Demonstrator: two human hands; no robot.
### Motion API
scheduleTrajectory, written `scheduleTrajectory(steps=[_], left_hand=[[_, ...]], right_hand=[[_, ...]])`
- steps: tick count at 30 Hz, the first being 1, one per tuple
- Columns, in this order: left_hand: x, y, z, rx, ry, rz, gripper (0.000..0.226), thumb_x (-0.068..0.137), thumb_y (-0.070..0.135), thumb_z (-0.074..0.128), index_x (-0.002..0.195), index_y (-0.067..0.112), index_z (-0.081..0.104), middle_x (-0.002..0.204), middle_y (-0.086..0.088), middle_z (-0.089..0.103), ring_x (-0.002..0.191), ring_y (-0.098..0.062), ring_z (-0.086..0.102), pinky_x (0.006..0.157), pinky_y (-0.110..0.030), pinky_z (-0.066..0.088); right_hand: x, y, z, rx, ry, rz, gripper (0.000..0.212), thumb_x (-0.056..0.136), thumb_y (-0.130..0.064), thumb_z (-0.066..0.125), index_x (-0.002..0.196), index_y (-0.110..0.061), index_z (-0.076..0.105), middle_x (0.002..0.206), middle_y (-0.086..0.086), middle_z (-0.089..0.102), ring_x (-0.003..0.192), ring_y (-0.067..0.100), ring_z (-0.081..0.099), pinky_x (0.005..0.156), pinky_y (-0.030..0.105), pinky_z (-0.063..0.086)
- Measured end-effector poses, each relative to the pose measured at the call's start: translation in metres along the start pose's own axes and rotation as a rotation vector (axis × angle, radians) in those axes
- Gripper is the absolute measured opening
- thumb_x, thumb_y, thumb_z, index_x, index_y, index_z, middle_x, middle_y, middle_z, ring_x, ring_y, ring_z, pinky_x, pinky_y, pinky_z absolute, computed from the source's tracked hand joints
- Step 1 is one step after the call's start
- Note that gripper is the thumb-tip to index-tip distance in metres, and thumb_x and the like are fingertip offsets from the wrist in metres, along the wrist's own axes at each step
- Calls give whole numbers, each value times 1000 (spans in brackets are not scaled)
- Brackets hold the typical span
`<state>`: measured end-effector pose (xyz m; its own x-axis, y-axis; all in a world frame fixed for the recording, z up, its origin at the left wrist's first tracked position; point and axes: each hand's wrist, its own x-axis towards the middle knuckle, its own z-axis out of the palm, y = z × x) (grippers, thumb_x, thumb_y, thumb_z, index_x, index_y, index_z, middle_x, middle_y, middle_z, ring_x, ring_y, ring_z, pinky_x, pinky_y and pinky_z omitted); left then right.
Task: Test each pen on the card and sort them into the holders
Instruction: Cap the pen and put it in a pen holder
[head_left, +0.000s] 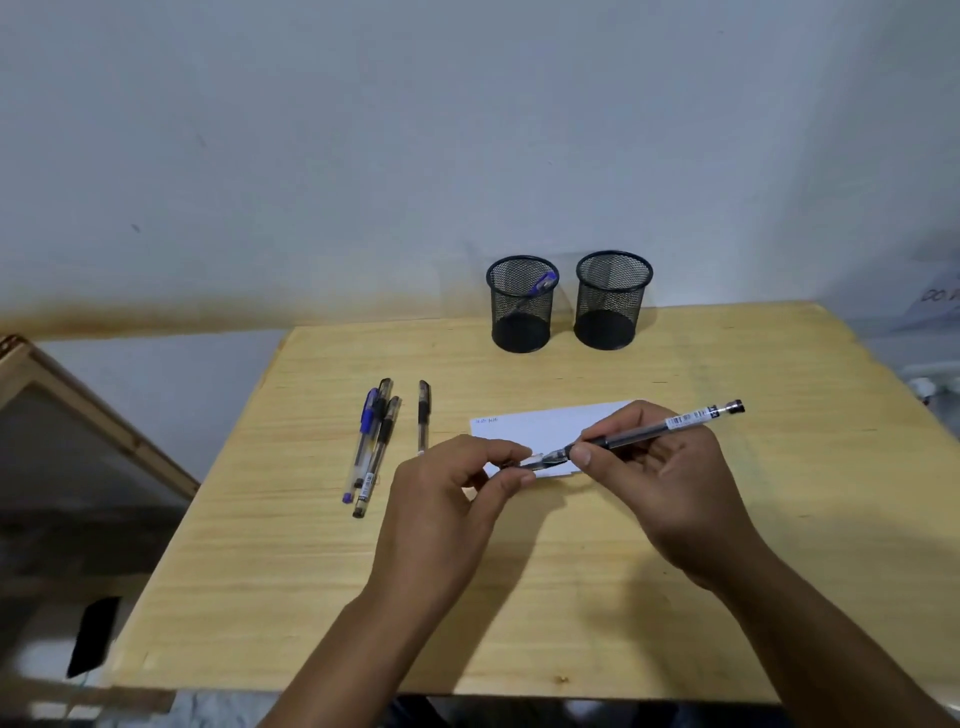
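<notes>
Over card (540, 426): both hands grip pen (649, 431).

Both arms are totally bare, no sleeves, watch or rings anywhere. Left hand (447, 499) and right hand (660, 483) have short plain nails, over the wooden table (727, 597).
</notes>
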<state>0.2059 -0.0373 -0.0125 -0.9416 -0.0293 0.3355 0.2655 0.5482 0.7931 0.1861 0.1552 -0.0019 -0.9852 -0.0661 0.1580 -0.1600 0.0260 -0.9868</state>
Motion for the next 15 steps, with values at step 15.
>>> scheduleTrajectory(steps=[15], left_hand=[[-7, 0, 2, -101, 88, 146, 9, 78, 17, 76, 87, 17, 79, 87, 18, 74, 85, 3, 69, 76, -10, 49]], right_hand=[[-18, -4, 18, 74, 11, 45, 20, 63, -18, 78, 81, -12, 73, 77, -3, 77, 72, 6, 72, 65, 14, 52]])
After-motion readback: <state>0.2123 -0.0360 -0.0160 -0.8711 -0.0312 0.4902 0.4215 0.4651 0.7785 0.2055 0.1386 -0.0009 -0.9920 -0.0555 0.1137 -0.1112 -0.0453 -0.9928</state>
